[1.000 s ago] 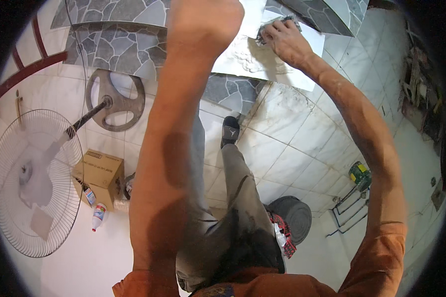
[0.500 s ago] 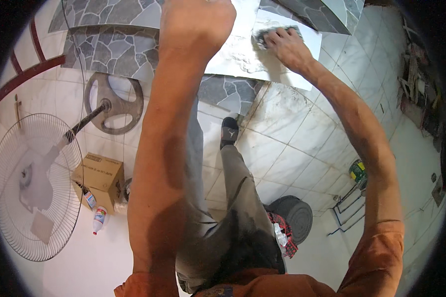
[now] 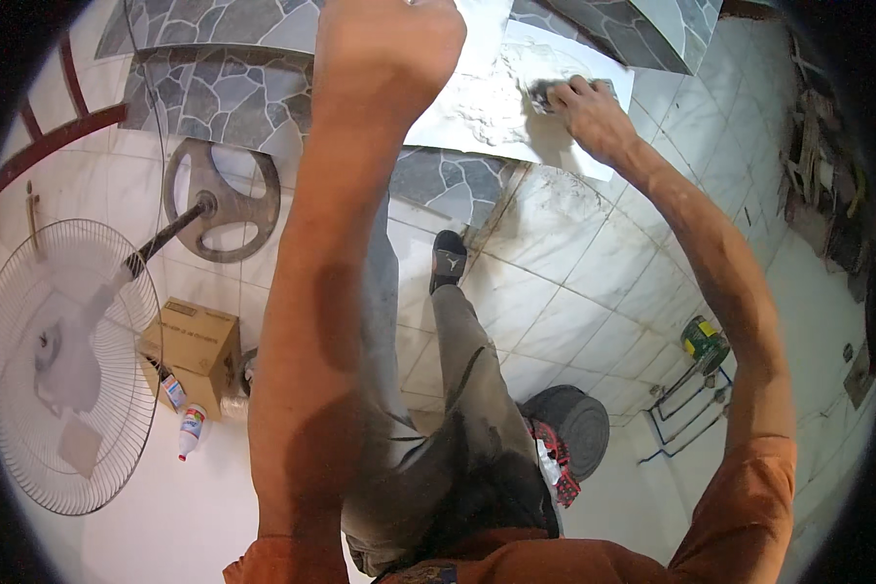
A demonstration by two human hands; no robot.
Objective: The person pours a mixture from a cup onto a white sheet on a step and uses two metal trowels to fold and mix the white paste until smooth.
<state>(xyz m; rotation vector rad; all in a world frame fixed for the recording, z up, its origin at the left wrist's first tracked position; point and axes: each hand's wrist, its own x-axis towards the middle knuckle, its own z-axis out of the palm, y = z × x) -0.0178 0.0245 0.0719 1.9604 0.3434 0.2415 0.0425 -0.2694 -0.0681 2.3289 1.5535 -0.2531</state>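
Note:
My right hand (image 3: 592,115) grips a dark grey pad (image 3: 543,95); whether it is a sponge or a cloth I cannot tell. It presses the pad onto a white sheet (image 3: 516,141), near the sheet's right end. White paste (image 3: 492,107) lies smeared in uneven ridges on the sheet, left of the pad. My left hand (image 3: 394,54) is closed above the sheet's left part, at the top edge of the view. Its fingers are mostly hidden, and anything inside them cannot be made out.
Steps with a grey stone pattern (image 3: 214,97) lie around the sheet. At left stand a fan (image 3: 73,370), a cardboard box (image 3: 195,336) and a white bottle (image 3: 192,428). A dark round container (image 3: 582,433), a green can (image 3: 703,341) and a blue metal frame (image 3: 686,419) are at lower right.
My right hand has slid the pad to the right and slightly nearer me across the sheet. My left hand has stayed almost in place.

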